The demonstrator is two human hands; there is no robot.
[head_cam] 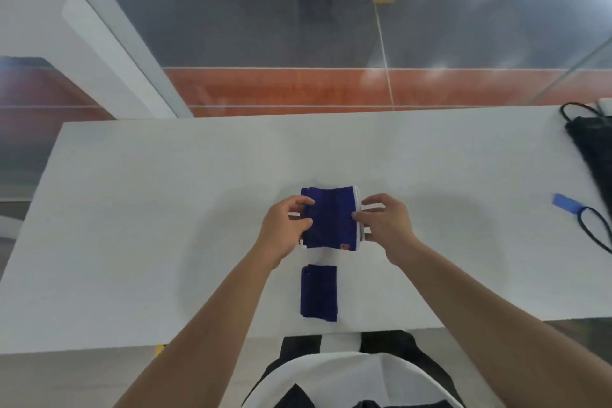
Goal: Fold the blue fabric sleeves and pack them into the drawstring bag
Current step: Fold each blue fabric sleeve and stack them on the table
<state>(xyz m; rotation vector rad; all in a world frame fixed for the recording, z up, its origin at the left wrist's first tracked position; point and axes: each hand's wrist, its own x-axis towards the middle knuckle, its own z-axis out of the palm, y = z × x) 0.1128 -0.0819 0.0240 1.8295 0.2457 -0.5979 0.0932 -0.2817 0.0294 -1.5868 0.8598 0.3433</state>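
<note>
A folded blue fabric sleeve (331,217) with a white edge on its right side lies on the white table (149,209), at its middle. My left hand (286,228) pinches its left edge. My right hand (384,225) pinches its right edge by the white trim. A second blue sleeve (318,292), folded into a small rectangle, lies just nearer me by the table's front edge. The black drawstring bag (592,149) lies at the far right of the table, partly cut off by the frame.
A blue tag (564,202) on a black cord loop (596,228) lies at the right, near the bag. Beyond the table's far edge stands a glass wall. The left half of the table is bare white surface.
</note>
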